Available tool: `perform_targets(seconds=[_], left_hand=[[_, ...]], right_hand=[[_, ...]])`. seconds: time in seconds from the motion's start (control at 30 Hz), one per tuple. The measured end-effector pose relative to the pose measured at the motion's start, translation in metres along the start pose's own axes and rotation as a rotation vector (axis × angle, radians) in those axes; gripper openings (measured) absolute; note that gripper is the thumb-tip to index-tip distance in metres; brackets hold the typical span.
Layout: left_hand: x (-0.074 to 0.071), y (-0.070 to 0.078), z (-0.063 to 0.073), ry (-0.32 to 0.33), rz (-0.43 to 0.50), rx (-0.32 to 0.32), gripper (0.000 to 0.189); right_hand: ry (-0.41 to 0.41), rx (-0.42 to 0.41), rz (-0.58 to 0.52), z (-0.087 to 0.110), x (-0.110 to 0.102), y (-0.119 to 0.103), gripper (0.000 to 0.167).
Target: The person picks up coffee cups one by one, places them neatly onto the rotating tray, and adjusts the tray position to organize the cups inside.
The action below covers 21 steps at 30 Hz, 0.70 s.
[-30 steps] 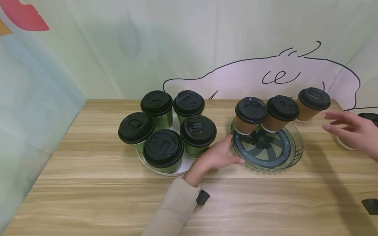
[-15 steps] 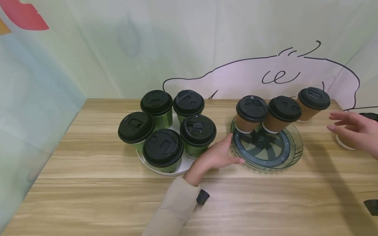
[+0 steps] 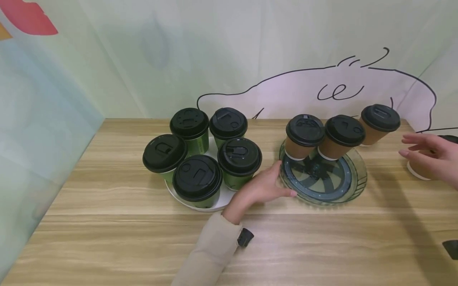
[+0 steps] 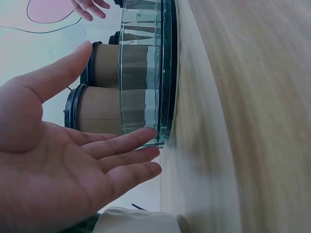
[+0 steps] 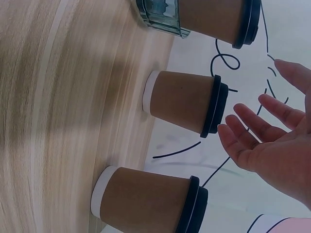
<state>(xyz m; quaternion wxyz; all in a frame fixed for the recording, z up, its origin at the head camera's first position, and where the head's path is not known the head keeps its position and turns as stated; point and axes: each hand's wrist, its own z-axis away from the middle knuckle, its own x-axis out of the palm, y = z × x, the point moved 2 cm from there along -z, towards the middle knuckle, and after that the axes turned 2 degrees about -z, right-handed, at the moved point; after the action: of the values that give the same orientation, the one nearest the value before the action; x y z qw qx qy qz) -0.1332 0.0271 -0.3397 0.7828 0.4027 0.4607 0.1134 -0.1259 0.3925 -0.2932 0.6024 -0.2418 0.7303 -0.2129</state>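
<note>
My left hand [image 3: 266, 184], fingers spread, is right at the left rim of a clear green-tinted turntable tray [image 3: 358, 174]. Two brown paper coffee cups [image 3: 299, 150] with black lids stand at the back of that tray. In the left wrist view, the straight fingertips [image 4: 150, 132] overlap the tray's side wall. My right hand [image 3: 431, 157] is raised over the table on the right, holding nothing. A third brown cup [image 3: 373, 135] stands behind the tray. A fourth brown cup [image 5: 146, 201], partly hidden behind the right hand in the head view, stands at the far right.
A white round tray [image 3: 227, 200] left of my left forearm carries several green cups [image 3: 197, 145] with black lids, close together. The wooden table [image 3: 125, 242] ends at a printed cloth backdrop [image 3: 232, 47]. A black strap piece [image 3: 245, 237] sits at the left wrist.
The clear tray has turned slightly, bringing its two cups a little to the right. My right hand has drifted a bit rightward; my left hand has stayed at the rim.
</note>
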Motion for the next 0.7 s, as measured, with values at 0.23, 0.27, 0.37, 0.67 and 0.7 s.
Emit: perform_targets(seconds=[0.23,0.27,0.37,0.67,0.7], left_hand=[[0.000,-0.002,0.000,-0.004,0.015,-0.010,0.096],[0.000,-0.002,-0.001,-0.005,0.013,-0.011,0.096],[0.000,-0.002,-0.001,-0.006,0.008,-0.008,0.095],[0.000,0.000,0.000,-0.007,0.002,-0.001,0.095],[0.000,0.000,0.000,-0.006,0.003,-0.002,0.095]], right_hand=[[0.016,-0.001,-0.011,0.000,0.000,-0.001,0.049],[0.019,0.000,-0.016,0.000,0.000,-0.002,0.050],[0.027,-0.003,-0.037,0.000,0.000,0.000,0.047],[0.096,-0.084,-0.157,-0.008,-0.003,0.026,0.040],[0.096,-0.081,-0.155,-0.008,-0.004,0.027,0.039]])
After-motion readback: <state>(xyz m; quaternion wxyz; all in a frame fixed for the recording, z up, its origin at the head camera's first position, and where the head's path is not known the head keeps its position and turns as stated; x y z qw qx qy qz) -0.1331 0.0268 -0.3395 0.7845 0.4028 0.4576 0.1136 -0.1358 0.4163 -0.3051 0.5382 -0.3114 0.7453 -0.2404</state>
